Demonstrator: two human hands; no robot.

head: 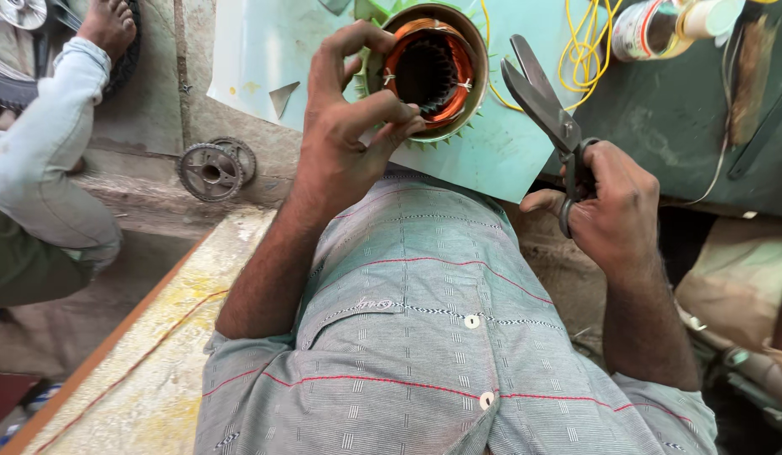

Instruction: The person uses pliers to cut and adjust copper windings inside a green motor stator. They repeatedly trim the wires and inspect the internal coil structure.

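Pale green sheet covers the bench under my hands. My left hand pinches the near rim of the copper-wound motor ring, at the sheet's middle. My right hand grips scissors, blades parted, beside yellow wire.

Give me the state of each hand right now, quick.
Left hand: fingers pinched at the rim of the round copper-wound stator, gripping something too fine to identify.
Right hand: closed on the handles of the scissors, blades slightly apart.
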